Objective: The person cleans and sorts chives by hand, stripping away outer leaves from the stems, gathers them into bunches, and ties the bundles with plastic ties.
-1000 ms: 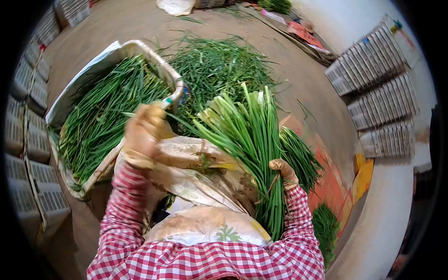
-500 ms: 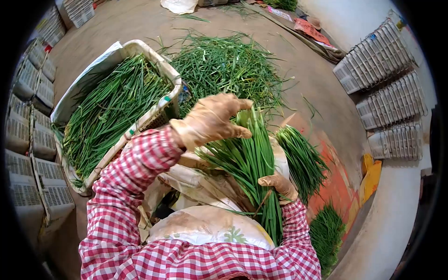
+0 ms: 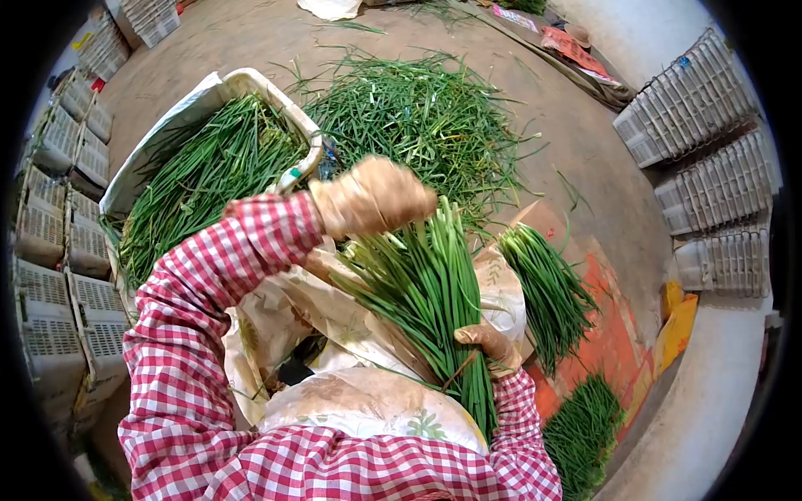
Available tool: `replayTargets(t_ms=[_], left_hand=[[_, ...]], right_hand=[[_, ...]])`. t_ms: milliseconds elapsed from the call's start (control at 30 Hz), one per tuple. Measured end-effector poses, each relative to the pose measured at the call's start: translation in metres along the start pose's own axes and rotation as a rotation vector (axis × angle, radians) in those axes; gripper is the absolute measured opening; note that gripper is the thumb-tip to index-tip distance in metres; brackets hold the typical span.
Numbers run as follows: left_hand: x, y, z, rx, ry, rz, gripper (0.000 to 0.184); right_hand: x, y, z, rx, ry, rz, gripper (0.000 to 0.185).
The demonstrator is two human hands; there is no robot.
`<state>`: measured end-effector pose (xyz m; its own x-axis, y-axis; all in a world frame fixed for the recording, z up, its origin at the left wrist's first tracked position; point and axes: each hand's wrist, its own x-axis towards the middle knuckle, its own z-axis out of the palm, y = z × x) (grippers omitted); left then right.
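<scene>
A bundle of green stalks [image 3: 430, 292] lies over my lap, its pale ends pointing away from me. My right hand [image 3: 491, 346], in a tan glove, is wrapped round its lower part, thumb on top. Above the pale ends is my left hand [image 3: 376, 199], gloved too, with fingers curled and blurred; what it grips, if anything, is hidden. A stained, leaf-patterned apron [image 3: 368, 401] covers my lap. Just right of the held bundle lies another green bundle [image 3: 547, 292].
A lined basket [image 3: 313, 138] of loose greens stands at left, beside a heap of green leaves [image 3: 418, 125] on the floor. More greens [image 3: 585, 434] lie at lower right. Stacked crates line the left [image 3: 50, 321] and right [image 3: 689, 100] sides.
My left hand swung from beside the basket to the bundle's pale ends, and its spread fingers have curled since half a second ago. My right hand still holds the bundle. The view shifted slightly.
</scene>
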<state>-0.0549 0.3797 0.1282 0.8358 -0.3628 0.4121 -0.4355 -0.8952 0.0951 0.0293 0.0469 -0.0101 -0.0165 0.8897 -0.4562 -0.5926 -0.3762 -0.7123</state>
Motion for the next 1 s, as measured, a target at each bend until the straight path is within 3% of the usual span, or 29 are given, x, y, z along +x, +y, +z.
replayTargets(t_ms=[33, 67, 100, 133, 167, 200, 233, 300, 367, 400, 433, 500, 567, 600, 633, 700, 733, 767, 833, 900, 967, 1000], left_hand=[[0.0, -0.017, -0.007, 0.132, 0.216, 0.028, 0.004], [0.009, -0.017, -0.035, 0.528, -0.146, -0.386, 0.007], [0.009, -0.037, -0.043, 0.942, -0.369, -0.573, 0.023], [0.004, -0.066, -0.059, 0.206, -0.129, -0.969, 0.032], [-0.001, -0.094, -0.076, -0.438, 0.357, -1.26, 0.042], [-0.011, -0.103, -0.088, 0.27, 0.053, -1.103, 0.046], [-0.008, -0.093, -0.096, 0.272, 0.062, -1.102, 0.046], [-0.011, -0.061, -0.101, 0.168, -0.235, -1.274, 0.049], [-0.03, -0.014, -0.096, -0.559, -0.13, -1.303, 0.051], [-0.063, -0.006, -0.074, -0.914, -0.168, -1.184, 0.052], [-0.062, 0.019, -0.073, -1.059, -0.366, -1.257, 0.054], [-0.103, 0.043, -0.019, -1.44, -0.226, -0.835, 0.053], [-0.111, 0.07, 0.022, -1.342, -0.046, -0.822, 0.056], [-0.114, 0.072, 0.053, -1.556, 0.07, -0.837, 0.058], [-0.109, 0.071, 0.07, -1.595, 0.32, -0.925, 0.048], [-0.097, 0.08, 0.052, -1.461, 0.824, -1.199, 0.043], [-0.093, 0.077, 0.045, -1.332, 0.995, -1.243, 0.044], [-0.089, 0.078, 0.037, -1.148, 1.038, -1.212, 0.046], [-0.089, 0.069, 0.026, -1.128, 0.713, -1.313, 0.046], [-0.095, 0.052, 0.029, -0.965, 0.38, -0.971, 0.034], [-0.091, 0.052, 0.031, -1.54, 0.39, -1.125, 0.027], [-0.088, 0.051, 0.03, -1.54, 0.391, -1.126, 0.027]], right_hand=[[0.002, 0.014, -0.009, 0.031, -0.006, 0.019, 0.045], [-0.012, -0.036, 0.052, 0.077, 0.104, -0.037, 0.03], [-0.015, -0.022, 0.038, 0.083, 0.112, -0.039, 0.03], [-0.019, 0.003, 0.013, 0.107, 0.097, 0.001, 0.026], [-0.023, 0.023, -0.004, 0.129, 0.082, 0.042, 0.024], [-0.024, 0.03, -0.008, 0.013, 0.226, 0.032, 0.027], [-0.024, 0.03, -0.011, -0.018, 0.286, 0.003, 0.027], [-0.024, 0.028, -0.015, -0.001, 0.322, -0.062, 0.028], [-0.024, 0.021, -0.016, -0.002, 0.328, -0.098, 0.028], [-0.025, 0.017, -0.016, -0.008, 0.332, -0.113, 0.029], [-0.026, 0.013, -0.015, -0.019, 0.335, -0.125, 0.029], [-0.028, 0.004, -0.013, -0.049, 0.343, -0.142, 0.03], [-0.031, -0.004, -0.007, -0.085, 0.348, -0.147, 0.03], [-0.032, -0.01, -0.005, -0.101, 0.35, -0.147, 0.031], [-0.033, -0.013, -0.003, -0.121, 0.347, -0.145, 0.031], [-0.033, -0.02, 0.002, -0.151, 0.346, -0.142, 0.032], [-0.032, -0.022, 0.005, -0.161, 0.345, -0.139, 0.032], [-0.032, -0.022, 0.006, -0.17, 0.344, -0.132, 0.033], [-0.03, -0.022, 0.01, -0.175, 0.344, -0.118, 0.034], [-0.028, -0.021, 0.014, -0.18, 0.341, -0.099, 0.034], [-0.025, -0.021, 0.016, -0.184, 0.341, -0.094, 0.035], [-0.024, -0.02, 0.016, -0.183, 0.343, -0.093, 0.036]])
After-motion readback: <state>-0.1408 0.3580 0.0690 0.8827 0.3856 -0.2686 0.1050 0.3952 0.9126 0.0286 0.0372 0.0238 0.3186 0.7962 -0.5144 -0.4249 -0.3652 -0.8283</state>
